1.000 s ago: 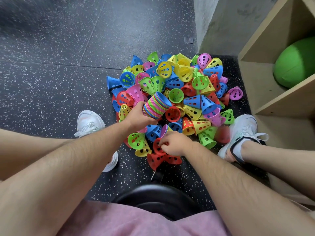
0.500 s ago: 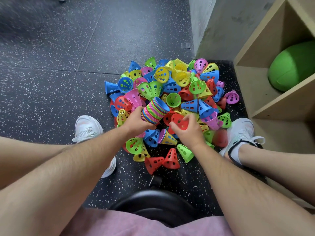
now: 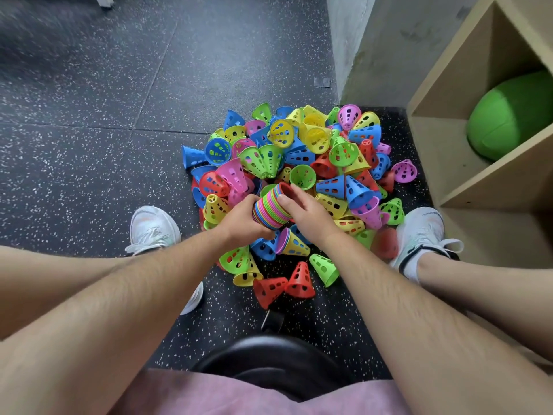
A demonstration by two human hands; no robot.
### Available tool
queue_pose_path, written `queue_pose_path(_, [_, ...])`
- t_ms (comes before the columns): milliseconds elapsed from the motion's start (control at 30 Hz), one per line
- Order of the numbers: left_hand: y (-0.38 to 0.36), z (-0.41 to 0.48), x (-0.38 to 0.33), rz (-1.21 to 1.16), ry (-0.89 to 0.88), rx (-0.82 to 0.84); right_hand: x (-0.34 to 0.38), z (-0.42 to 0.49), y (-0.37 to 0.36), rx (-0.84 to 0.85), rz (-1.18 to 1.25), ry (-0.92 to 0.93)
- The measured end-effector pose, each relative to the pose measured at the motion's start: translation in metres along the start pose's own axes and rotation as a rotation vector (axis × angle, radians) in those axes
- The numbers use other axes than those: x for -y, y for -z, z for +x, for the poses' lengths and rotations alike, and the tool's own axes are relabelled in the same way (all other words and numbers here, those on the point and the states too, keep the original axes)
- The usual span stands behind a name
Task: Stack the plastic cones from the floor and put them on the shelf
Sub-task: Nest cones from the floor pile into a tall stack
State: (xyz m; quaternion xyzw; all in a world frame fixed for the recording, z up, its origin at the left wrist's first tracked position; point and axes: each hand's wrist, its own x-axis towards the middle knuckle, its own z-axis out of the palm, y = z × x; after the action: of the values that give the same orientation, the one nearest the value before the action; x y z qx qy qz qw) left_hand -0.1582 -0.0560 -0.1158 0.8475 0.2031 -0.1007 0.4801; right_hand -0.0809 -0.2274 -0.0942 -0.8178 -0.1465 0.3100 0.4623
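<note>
Nested stack of multicoloured plastic cones point(image 3: 270, 209): tilted, rims banded pink, green, blue and orange, with a red rim at the open end. It is held over the near side of the loose pile of perforated plastic cones point(image 3: 302, 151) on the speckled black floor point(image 3: 89, 145). Left hand point(image 3: 239, 220) is wrapped round the stack's lower part. Right hand point(image 3: 309, 215) has thumb and fingers curled over the red end, gripping it. Wooden shelf point(image 3: 484, 181) stands at right.

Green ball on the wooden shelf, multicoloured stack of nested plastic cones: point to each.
Green ball point(image 3: 508, 115): head view, rounded front.
Multicoloured stack of nested plastic cones point(image 3: 268, 209): head view, banded rims.
</note>
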Motion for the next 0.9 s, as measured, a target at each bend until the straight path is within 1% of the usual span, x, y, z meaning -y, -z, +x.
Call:
queue_pose_path(67, [0.001,0.0,0.003,0.01,0.004,-0.001,-0.001,-0.004,0.001,-0.004,-0.022,0.038])
queue_pose_path(133, [0.004,0.001,0.004,0.003,0.007,-0.012,-0.008,-0.013,0.001,-0.117,-0.056,0.078])
queue_pose_path(200, [0.006,0.002,0.004,0.001,0.001,-0.038,-0.018,-0.022,-0.002,-0.239,-0.173,0.094])
queue_pose_path(233, [0.007,0.002,0.004,-0.002,-0.001,-0.055,-0.024,-0.028,-0.005,-0.234,-0.256,0.101])
queue_pose_path(267, [0.008,0.003,0.005,-0.001,0.003,-0.07,-0.031,-0.032,-0.009,-0.178,-0.343,0.124])
queue_pose_path(300, [0.009,0.002,0.005,-0.001,0.004,-0.079,-0.036,-0.038,-0.013,-0.085,-0.437,0.167])
queue_pose_path(433, [0.01,0.002,0.004,-0.01,0.001,-0.079,-0.045,-0.052,-0.037,0.347,-0.879,0.384])
queue_pose_path(500, [0.011,0.002,0.003,0.0,0.003,-0.069,-0.044,-0.053,-0.052,0.505,-1.013,0.422])
queue_pose_path(600, [0.01,0.001,0.003,0.018,0.007,-0.046,-0.045,-0.055,-0.072,0.594,-1.246,0.496])
queue_pose_path(667, [0.01,0.001,0.003,0.028,0.005,-0.038,-0.046,-0.057,-0.078,0.605,-1.357,0.497])
queue_pose_path(733, [0.01,0.0,0.003,0.022,0.005,-0.032,-0.046,-0.057,-0.077,0.584,-1.327,0.456])
queue_pose_path(800, [0.01,-0.001,0.003,0.022,0.008,-0.039,-0.046,-0.055,-0.067,0.519,-1.151,0.384])
queue_pose_path(900, [0.01,-0.001,0.004,0.008,0.009,-0.06,-0.049,-0.05,-0.042,0.319,-0.9,0.353])
